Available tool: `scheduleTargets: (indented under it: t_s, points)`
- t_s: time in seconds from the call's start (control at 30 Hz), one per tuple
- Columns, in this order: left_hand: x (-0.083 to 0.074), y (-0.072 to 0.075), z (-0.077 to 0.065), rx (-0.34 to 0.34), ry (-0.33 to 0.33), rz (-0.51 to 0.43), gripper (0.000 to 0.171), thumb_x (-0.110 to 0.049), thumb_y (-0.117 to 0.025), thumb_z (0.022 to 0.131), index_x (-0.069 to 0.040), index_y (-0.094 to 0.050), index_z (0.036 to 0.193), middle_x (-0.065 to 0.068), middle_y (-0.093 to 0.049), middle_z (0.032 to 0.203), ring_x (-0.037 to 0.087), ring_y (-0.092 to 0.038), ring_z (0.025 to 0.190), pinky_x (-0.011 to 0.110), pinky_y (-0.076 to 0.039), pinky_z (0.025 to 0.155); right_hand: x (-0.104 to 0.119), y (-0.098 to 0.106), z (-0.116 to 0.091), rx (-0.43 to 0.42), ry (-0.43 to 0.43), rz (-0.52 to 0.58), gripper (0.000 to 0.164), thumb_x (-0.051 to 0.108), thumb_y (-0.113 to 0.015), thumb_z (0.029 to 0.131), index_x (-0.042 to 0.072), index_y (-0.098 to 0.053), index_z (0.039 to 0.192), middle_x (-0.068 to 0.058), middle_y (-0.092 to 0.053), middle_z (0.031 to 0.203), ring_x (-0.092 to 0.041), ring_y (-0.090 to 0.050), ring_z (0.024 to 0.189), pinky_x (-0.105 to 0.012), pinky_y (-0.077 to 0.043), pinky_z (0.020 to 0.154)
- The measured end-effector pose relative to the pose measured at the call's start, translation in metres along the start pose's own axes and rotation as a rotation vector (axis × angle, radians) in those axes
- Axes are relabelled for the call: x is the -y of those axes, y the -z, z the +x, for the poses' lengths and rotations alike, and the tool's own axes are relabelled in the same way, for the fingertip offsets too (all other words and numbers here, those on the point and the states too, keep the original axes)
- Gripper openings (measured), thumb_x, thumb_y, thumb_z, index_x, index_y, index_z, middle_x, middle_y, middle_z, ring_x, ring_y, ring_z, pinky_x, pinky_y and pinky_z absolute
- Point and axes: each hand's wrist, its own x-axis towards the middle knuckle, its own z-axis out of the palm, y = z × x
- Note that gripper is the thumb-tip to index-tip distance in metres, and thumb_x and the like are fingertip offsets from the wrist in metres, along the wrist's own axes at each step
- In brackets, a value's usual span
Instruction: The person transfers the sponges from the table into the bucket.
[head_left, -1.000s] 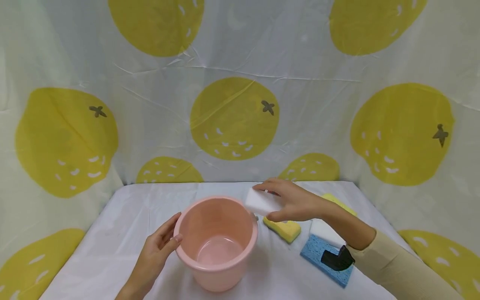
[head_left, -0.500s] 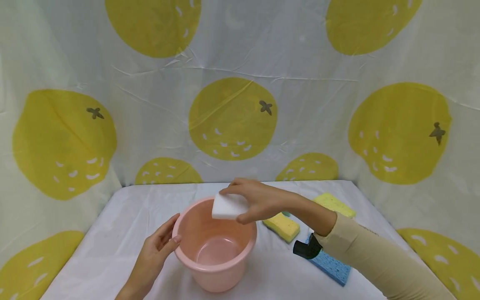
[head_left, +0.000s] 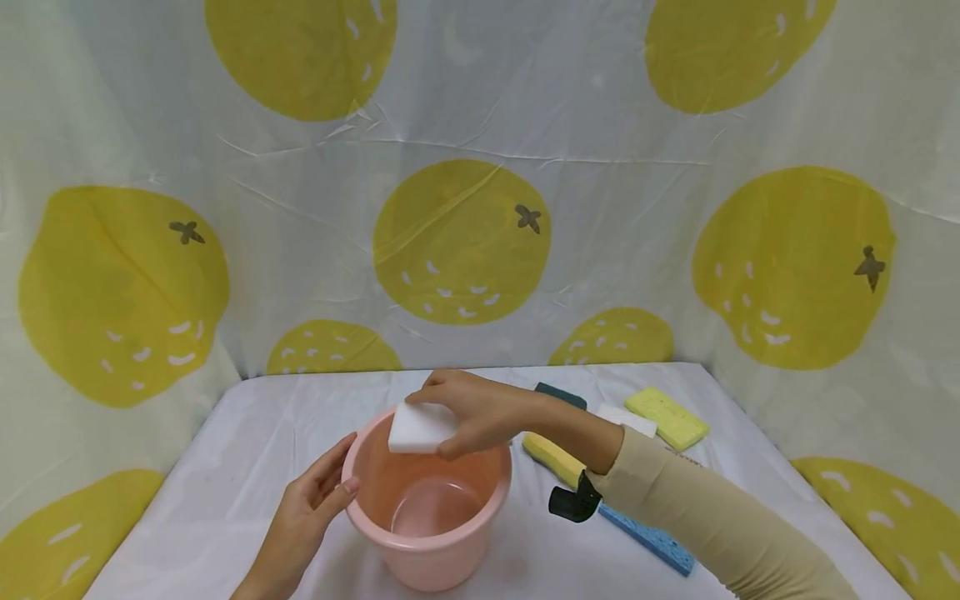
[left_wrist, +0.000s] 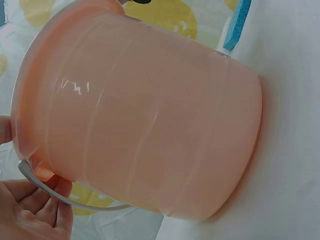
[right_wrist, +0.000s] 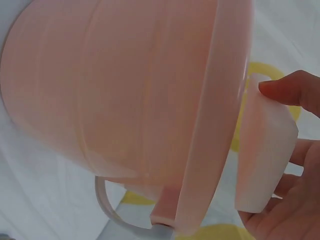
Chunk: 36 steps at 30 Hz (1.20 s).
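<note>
A pink plastic bucket [head_left: 435, 560] stands upright on the white cloth, its inside floor bare where it shows. My left hand [head_left: 303, 508] grips the left side of its rim, thumb over the edge and fingers outside. Between thumb and fingers, my right hand [head_left: 480, 412] holds a white block-shaped sponge [head_left: 420, 430] over the back of the bucket's mouth. In the right wrist view that sponge [right_wrist: 265, 150] sits just above the rim, apart from it. The bucket's grey handle [left_wrist: 75, 202] hangs down near the left fingers in the left wrist view.
To the bucket's right lie a yellow sponge [head_left: 551, 457], a dark green pad [head_left: 561, 395], another white sponge [head_left: 628, 419], a yellow-green sponge [head_left: 667, 417] and a blue sponge [head_left: 651, 540]. The right forearm partly covers several of them. A lemon-print curtain [head_left: 465, 242] surrounds the table.
My right hand has carried the white sponge leftward, from beside the bucket's right rim to over its mouth. The left hand has kept its grip on the rim.
</note>
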Motion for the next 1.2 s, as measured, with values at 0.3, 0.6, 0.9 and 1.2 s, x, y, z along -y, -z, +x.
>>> scheduleTargets:
  t_s: [0.3,0.6,0.9,1.2]
  points:
    - [0.000,0.000,-0.001,0.001,0.004,-0.011,0.054,-0.006,-0.058,0.106,0.002,-0.040,0.156,0.018,-0.042,0.157,0.006,-0.054,0.131,0.023,-0.049,0.097,-0.002,0.000,0.000,0.035,0.000,-0.016,0.079,0.026,-0.080,0.089,0.015,-0.043,0.158,-0.004,-0.049,0.146,-0.017,-0.044,0.131,-0.038,-0.046,0.103]
    - [-0.001,0.002,-0.002,-0.004,0.023,-0.004,0.055,-0.008,-0.058,0.106,0.001,-0.039,0.157,0.017,-0.042,0.158,0.006,-0.053,0.131,0.023,-0.050,0.097,-0.009,0.009,-0.007,0.008,-0.013,0.010,0.070,0.028,-0.076,0.093,0.013,-0.048,0.155,-0.005,-0.051,0.145,-0.023,-0.049,0.131,-0.040,-0.048,0.101]
    - [-0.001,0.001,-0.001,0.017,0.014,-0.021,0.056,-0.007,-0.058,0.106,0.002,-0.037,0.157,0.017,-0.040,0.159,0.009,-0.052,0.134,0.024,-0.048,0.100,-0.027,0.009,-0.030,-0.034,-0.045,0.030,0.068,0.034,-0.076,0.094,0.013,-0.050,0.153,-0.002,-0.053,0.139,-0.019,-0.052,0.123,-0.042,-0.050,0.098]
    - [0.000,0.002,0.001,0.017,0.010,-0.021,0.055,-0.007,-0.058,0.106,-0.001,-0.039,0.157,0.016,-0.041,0.158,0.010,-0.052,0.134,0.024,-0.048,0.100,-0.043,0.011,-0.060,-0.131,-0.094,0.075,0.065,0.031,-0.079,0.093,0.014,-0.053,0.151,0.000,-0.056,0.139,-0.022,-0.054,0.122,-0.047,-0.052,0.093]
